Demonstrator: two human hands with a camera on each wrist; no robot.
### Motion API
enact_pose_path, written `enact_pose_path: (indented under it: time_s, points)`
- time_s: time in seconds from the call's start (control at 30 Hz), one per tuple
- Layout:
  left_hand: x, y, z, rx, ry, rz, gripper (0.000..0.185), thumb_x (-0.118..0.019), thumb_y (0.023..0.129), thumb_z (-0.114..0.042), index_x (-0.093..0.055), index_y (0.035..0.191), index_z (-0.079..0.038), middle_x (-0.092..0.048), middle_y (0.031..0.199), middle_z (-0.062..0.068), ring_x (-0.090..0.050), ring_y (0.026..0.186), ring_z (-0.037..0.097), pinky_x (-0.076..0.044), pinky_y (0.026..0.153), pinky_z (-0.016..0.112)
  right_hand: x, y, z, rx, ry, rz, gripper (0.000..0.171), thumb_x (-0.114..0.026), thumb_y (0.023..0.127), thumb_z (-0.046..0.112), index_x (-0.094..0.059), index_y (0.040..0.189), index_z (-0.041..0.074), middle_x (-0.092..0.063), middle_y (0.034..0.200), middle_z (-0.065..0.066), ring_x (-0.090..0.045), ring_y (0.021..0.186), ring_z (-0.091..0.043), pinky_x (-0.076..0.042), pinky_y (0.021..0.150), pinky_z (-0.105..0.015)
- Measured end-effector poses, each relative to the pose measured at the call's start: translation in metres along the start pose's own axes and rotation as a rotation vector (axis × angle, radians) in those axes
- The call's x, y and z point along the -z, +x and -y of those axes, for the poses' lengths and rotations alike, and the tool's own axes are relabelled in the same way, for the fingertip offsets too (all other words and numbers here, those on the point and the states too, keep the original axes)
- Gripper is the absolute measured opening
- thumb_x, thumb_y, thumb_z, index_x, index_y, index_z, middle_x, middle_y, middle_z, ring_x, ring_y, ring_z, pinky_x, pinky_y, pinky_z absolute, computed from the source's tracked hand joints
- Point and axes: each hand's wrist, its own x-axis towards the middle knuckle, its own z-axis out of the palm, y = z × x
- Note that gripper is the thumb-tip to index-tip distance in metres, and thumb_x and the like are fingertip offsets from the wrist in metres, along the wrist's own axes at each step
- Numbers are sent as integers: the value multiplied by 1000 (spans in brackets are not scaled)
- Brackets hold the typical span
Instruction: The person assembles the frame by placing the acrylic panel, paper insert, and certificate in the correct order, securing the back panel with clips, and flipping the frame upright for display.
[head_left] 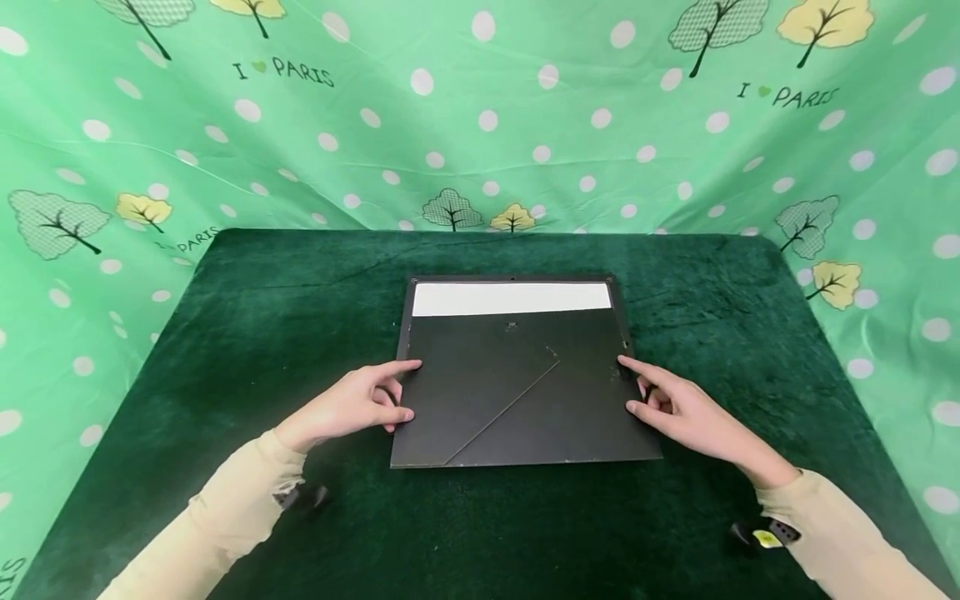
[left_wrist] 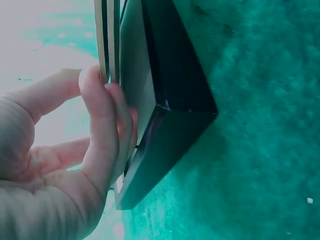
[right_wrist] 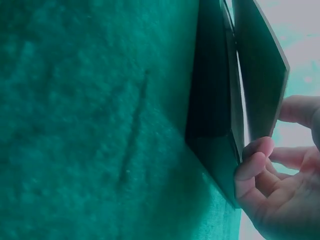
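I see a picture frame [head_left: 517, 367] lying face down in the middle of the head view, on a surface [head_left: 225, 333] covered with dark green velvet cloth. Its dark backing board [head_left: 525, 400] is on top, and it does not sit fully in the frame: it is shifted toward the lower edge of the view, so a white strip [head_left: 512, 298] of the inside shows along the far edge.

My left hand [head_left: 352, 404] is at the left edge of the board, and my right hand [head_left: 678, 408] is at the right edge. The two hands take the board from opposite sides, which I judge keeps it level and straight. In the left wrist view the fingers [left_wrist: 107, 125] are curled around the edge of the thin board, grasping it, with the black frame just beside them. In the right wrist view the fingers [right_wrist: 255, 160] also curl at the edge, and the board stands slightly apart from the frame there, like it is lifted a little.

The long axis of the frame runs left to right across the head view. The stand leg [head_left: 502, 408] on the board lies flat and runs diagonally, from lower left to upper right.

Behind the surface hangs a green dotted curtain [head_left: 480, 125] with trees.
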Motion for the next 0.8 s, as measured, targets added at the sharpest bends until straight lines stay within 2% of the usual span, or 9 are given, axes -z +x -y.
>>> enact_pose_path:
  time_s: [0.23, 0.47, 0.6, 0.8]
  points:
    - [3, 11, -5, 31, 80, -54, 71, -72, 86, -11, -36, 146, 3, -59, 86, 8, -63, 64, 20, -44, 57, 30, 2, 10, 0, -90, 35, -22, 59, -63, 95, 15, -37, 146, -1, -49, 105, -11, -52, 66, -10, -43, 58, -27]
    - [9, 24, -2, 37, 181, -118, 70, -72, 85, -12, -39, 145, 2, -59, 81, 6, -61, 60, 19, -45, 56, 33, 8, 19, 3, -177, 183, -39, 55, -59, 96, 11, -37, 145, -1, -53, 113, -18, -61, 78, -20, -49, 63, -31]
    - [9, 28, -4, 43, 246, -134, 69, -73, 85, -12, -41, 144, 1, -58, 75, 4, -58, 57, 18, -43, 53, 32, 6, 19, 1, -97, 66, -18, 58, -65, 93, 17, -41, 144, 2, -51, 118, -17, -55, 87, -22, -49, 68, -32]
    - [8, 32, -13, 85, 325, -166, 69, -74, 84, -14, -43, 143, 1, -57, 73, 5, -54, 55, 16, -41, 53, 32, 0, 14, -2, 36, -172, 73, 84, -79, 79, 44, -40, 147, 15, -33, 136, -13, -33, 117, -32, -39, 84, -50]
